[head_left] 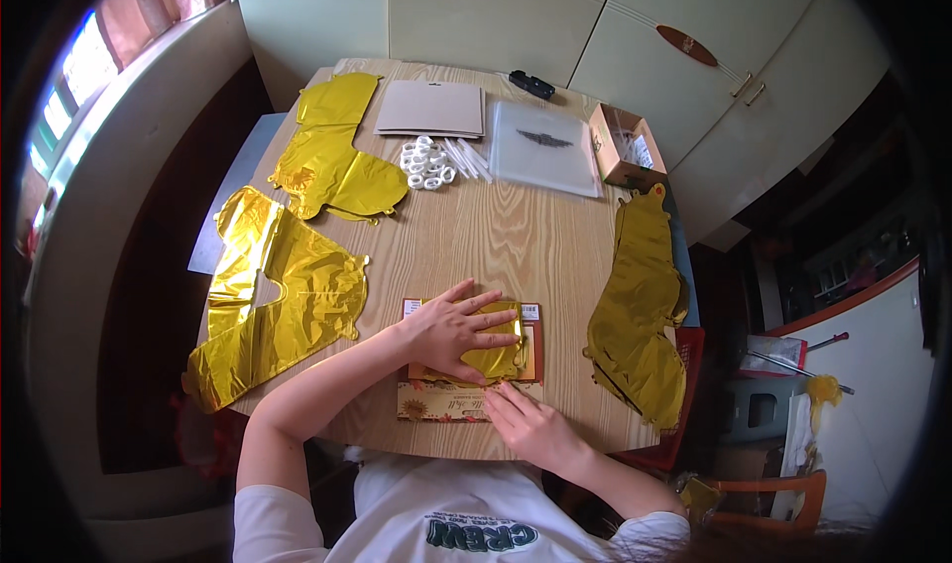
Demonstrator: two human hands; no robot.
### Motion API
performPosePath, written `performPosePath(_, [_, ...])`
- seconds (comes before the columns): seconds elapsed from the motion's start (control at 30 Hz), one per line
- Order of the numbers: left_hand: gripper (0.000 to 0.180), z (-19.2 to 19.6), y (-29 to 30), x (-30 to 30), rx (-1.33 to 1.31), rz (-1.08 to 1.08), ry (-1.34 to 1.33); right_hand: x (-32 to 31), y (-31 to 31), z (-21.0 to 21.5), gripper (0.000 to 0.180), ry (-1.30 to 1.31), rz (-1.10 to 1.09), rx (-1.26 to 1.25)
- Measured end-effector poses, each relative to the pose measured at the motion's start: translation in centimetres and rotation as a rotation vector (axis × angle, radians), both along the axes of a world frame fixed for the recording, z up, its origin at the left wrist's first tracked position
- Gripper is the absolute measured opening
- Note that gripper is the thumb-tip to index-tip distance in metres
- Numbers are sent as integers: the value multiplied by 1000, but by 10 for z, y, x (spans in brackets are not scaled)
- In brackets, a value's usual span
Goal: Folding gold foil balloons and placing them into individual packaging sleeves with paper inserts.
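Observation:
A folded gold foil balloon [509,333] lies on an orange and brown printed card sleeve [426,402] at the table's near edge. My left hand [459,333] is spread flat over the foil, fingers apart, pressing on it and hiding much of it. Just nearer to me, my right hand [535,426] rests with its fingers stretched out side by side, their tips at the foil's near edge over the sleeve. Flat, uninflated gold foil balloons lie on both sides: one far left [342,156], one near left [322,280] and a stack at the right [640,305].
Along the back are brown cards [430,107], white rings [426,166], white sticks [468,158], clear plastic bags [545,151], a black object [533,85] and an open cardboard box [627,146]. Pale cabinets [486,17] stand beyond the wooden table [476,241].

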State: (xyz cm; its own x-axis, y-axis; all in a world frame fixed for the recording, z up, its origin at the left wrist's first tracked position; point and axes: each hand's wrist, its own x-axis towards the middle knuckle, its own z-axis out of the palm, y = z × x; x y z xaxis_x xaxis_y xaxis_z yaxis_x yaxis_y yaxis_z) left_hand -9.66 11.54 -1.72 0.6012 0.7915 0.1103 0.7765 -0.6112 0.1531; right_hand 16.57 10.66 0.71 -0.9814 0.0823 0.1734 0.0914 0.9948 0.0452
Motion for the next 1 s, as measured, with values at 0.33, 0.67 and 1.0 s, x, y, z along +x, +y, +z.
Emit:
performPosePath(0.33, [65, 2, -4, -1, -8, -31, -35, -3, 46, 7, 17, 78, -78, -498])
performPosePath(0.67, [64, 3, -3, 1, 5, -25, -26, -56, 125, -36, 17, 417, -209, -375])
performPosePath(1.0, [76, -2, -4, 2, 28, 5, 14, -51, 126, -45, 24, 417, -235, -235])
